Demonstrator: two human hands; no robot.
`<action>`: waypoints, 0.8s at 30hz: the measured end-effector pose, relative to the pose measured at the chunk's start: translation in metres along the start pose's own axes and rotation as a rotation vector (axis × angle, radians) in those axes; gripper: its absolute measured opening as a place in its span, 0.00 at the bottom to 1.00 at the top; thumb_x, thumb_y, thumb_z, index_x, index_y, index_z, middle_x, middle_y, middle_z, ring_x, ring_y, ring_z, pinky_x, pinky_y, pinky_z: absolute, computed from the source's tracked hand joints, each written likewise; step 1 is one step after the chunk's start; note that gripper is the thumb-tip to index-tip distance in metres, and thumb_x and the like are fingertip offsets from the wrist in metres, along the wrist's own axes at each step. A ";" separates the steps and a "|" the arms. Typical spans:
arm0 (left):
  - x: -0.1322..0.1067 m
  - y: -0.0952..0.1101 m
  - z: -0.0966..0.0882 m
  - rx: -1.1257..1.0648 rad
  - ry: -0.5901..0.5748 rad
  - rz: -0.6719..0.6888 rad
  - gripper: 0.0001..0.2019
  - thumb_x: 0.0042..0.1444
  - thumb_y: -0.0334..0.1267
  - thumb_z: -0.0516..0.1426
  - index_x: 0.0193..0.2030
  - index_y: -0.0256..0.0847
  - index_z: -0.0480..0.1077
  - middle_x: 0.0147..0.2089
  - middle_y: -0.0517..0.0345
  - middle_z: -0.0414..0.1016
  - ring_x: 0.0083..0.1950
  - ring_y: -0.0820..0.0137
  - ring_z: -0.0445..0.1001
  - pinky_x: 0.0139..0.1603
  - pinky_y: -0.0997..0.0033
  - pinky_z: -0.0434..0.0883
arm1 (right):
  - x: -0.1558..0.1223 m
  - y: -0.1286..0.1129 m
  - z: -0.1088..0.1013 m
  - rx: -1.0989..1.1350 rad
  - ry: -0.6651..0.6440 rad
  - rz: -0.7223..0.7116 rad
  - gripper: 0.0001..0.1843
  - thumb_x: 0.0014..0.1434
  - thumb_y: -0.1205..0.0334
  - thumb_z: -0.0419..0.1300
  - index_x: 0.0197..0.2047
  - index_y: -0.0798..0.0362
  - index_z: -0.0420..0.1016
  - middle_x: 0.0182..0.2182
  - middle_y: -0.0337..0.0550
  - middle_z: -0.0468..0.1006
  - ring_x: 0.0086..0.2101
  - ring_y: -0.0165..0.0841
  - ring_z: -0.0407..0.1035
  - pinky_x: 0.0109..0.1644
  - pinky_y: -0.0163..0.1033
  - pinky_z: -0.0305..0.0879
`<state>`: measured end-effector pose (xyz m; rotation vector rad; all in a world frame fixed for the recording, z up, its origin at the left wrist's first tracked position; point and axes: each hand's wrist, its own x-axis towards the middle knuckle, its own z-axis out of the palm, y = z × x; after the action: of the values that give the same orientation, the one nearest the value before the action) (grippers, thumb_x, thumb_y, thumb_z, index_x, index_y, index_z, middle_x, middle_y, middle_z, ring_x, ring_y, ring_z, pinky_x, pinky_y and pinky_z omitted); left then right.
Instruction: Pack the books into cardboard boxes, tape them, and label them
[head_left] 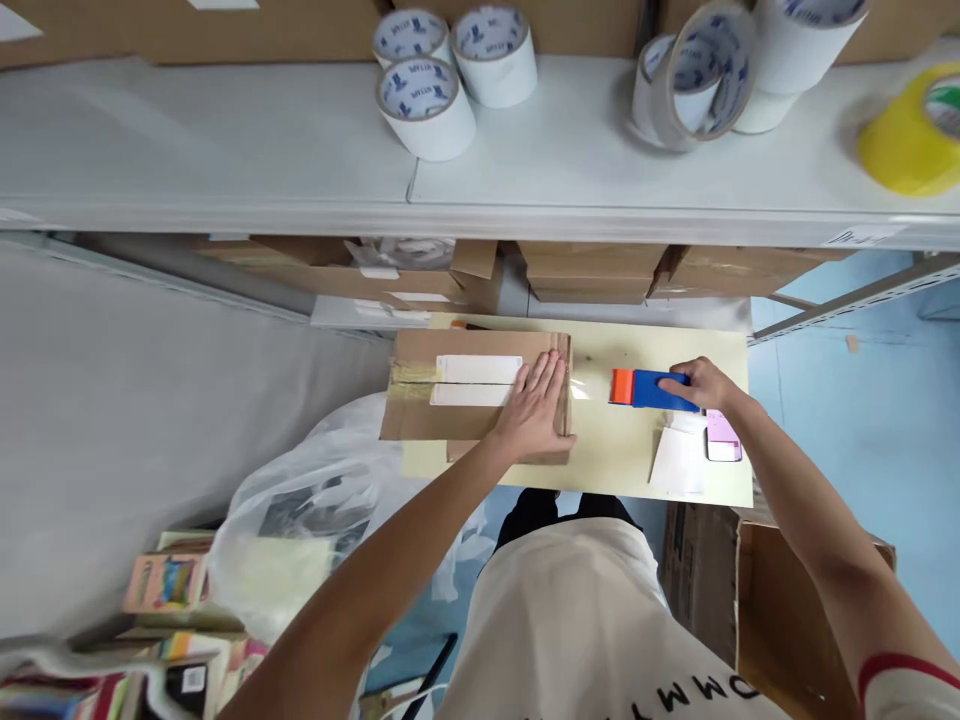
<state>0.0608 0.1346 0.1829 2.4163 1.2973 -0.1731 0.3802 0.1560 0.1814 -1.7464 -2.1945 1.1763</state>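
Note:
A brown cardboard box (457,425) with a white label lies on a pale yellow board (600,455). My left hand (534,405) lies flat on the box's right end, fingers stretched out and pressing it down. My right hand (701,385) is closed round the blue handle of a tape dispenser (645,389) with an orange front. The dispenser sits on the board just right of the box, and a strip of clear tape (589,390) runs from it to the box's edge.
A white shelf (225,150) above carries several white tape rolls (427,105) and a yellow roll (911,135). White paper and a pink card (721,437) lie on the board's right. Cardboard boxes stand behind and below right, a plastic bag (300,520) lower left.

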 end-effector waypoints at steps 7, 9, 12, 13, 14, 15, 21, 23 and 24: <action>0.015 0.034 -0.019 0.152 -0.146 -0.086 0.45 0.37 0.53 0.70 0.63 0.40 0.68 0.78 0.36 0.31 0.76 0.33 0.30 0.67 0.27 0.44 | 0.032 -0.111 0.047 -0.543 -0.071 0.179 0.15 0.64 0.57 0.55 0.39 0.57 0.80 0.38 0.60 0.83 0.41 0.45 0.77 0.45 0.46 0.66; 0.020 0.042 -0.019 0.198 -0.192 -0.156 0.48 0.31 0.53 0.72 0.62 0.37 0.69 0.77 0.32 0.30 0.75 0.30 0.29 0.65 0.27 0.48 | 0.035 -0.127 0.063 -0.521 -0.102 0.114 0.14 0.65 0.60 0.54 0.42 0.57 0.80 0.40 0.60 0.83 0.42 0.44 0.77 0.46 0.46 0.66; 0.021 0.048 -0.015 0.174 -0.164 -0.192 0.50 0.34 0.60 0.70 0.64 0.37 0.67 0.77 0.30 0.28 0.75 0.30 0.27 0.64 0.24 0.46 | 0.015 -0.111 0.078 -0.416 0.046 0.226 0.23 0.69 0.50 0.48 0.45 0.58 0.78 0.41 0.62 0.82 0.40 0.45 0.78 0.42 0.43 0.67; 0.021 0.047 -0.013 0.131 -0.131 -0.185 0.52 0.36 0.63 0.68 0.66 0.38 0.65 0.77 0.30 0.28 0.75 0.31 0.26 0.64 0.23 0.44 | 0.004 -0.099 0.083 -0.364 0.117 0.296 0.26 0.69 0.47 0.46 0.47 0.58 0.77 0.41 0.62 0.82 0.40 0.45 0.78 0.41 0.43 0.67; 0.019 0.044 -0.010 0.074 -0.092 -0.175 0.53 0.38 0.66 0.65 0.69 0.39 0.61 0.77 0.29 0.27 0.75 0.31 0.26 0.63 0.21 0.43 | -0.007 -0.086 0.088 -0.309 0.174 0.355 0.27 0.69 0.45 0.45 0.48 0.58 0.76 0.41 0.62 0.82 0.40 0.45 0.78 0.40 0.43 0.67; 0.017 0.040 -0.008 0.006 -0.051 -0.162 0.54 0.41 0.68 0.63 0.71 0.40 0.56 0.77 0.28 0.27 0.75 0.33 0.27 0.63 0.21 0.42 | -0.017 -0.073 0.095 -0.252 0.204 0.408 0.27 0.69 0.46 0.44 0.47 0.57 0.76 0.40 0.61 0.82 0.40 0.45 0.78 0.40 0.42 0.66; -0.009 -0.004 -0.003 -0.182 0.172 -0.122 0.39 0.61 0.59 0.50 0.73 0.38 0.51 0.77 0.32 0.36 0.77 0.44 0.34 0.69 0.33 0.45 | -0.038 -0.033 0.151 -0.133 0.245 0.413 0.21 0.59 0.66 0.53 0.56 0.60 0.68 0.45 0.57 0.79 0.45 0.46 0.74 0.49 0.46 0.65; -0.023 -0.024 -0.004 -0.144 0.231 -0.201 0.36 0.62 0.56 0.49 0.71 0.36 0.56 0.77 0.33 0.41 0.77 0.44 0.35 0.71 0.33 0.41 | -0.037 -0.030 0.171 -0.157 0.252 0.401 0.23 0.57 0.70 0.51 0.57 0.61 0.66 0.45 0.57 0.79 0.47 0.46 0.72 0.54 0.48 0.62; -0.032 -0.034 -0.004 -0.132 0.267 -0.253 0.35 0.62 0.55 0.50 0.70 0.35 0.58 0.76 0.33 0.42 0.77 0.43 0.36 0.71 0.32 0.39 | -0.036 -0.029 0.180 -0.164 0.252 0.409 0.23 0.58 0.72 0.50 0.57 0.61 0.66 0.45 0.57 0.79 0.48 0.45 0.71 0.56 0.48 0.60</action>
<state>0.0143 0.1286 0.1865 2.2136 1.6753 0.1691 0.2768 0.0332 0.0872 -2.3461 -1.8895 0.7919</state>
